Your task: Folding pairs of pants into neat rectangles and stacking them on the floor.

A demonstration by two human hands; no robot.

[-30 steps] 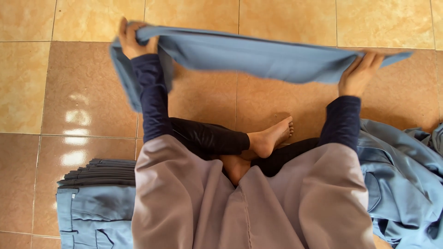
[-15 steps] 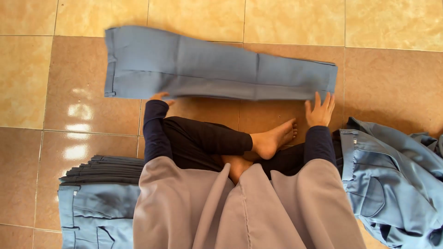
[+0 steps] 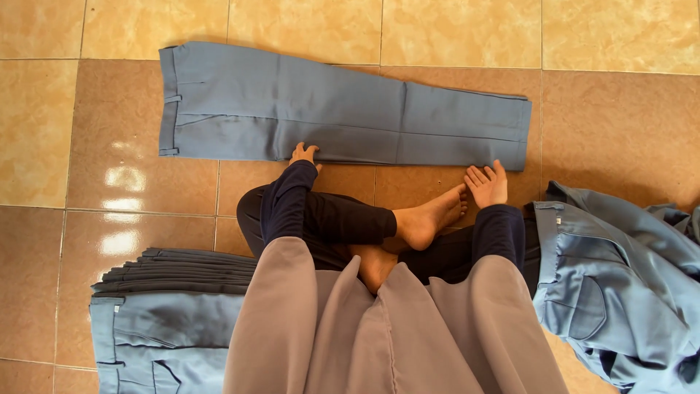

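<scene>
Blue trousers [image 3: 343,109] lie flat on the tiled floor [image 3: 612,109] at the far side of the head view, folded leg on leg, waistband to the left and hems to the right, with their near edge running just beyond the person's crossed legs. Left hand [image 3: 303,154] rests its fingertips on that near edge about midway along, fingers bent down and a little spread, gripping nothing. Right hand [image 3: 487,182] lies flat and open, palm down, fingers together and pointing far, just at the near right corner by the hems; whether it touches cloth or only floor is hard to tell. Neither hand holds anything. A bare foot [image 3: 430,215] sits between the two hands, near the trousers but apart from them. To do this smoothing well, I would judge that both palms should press flat and sweep outward along the legs, keeping the near edges lined up and the creases straight, since the cloth looks thin and would wrinkle if dragged. Near left, a neat stack of folded trousers [image 3: 168,292] stands on the floor, dark edges showing in layers. Near right, a loose heap of blue garments [image 3: 620,292] lies rumpled, touching the person's right side.
</scene>
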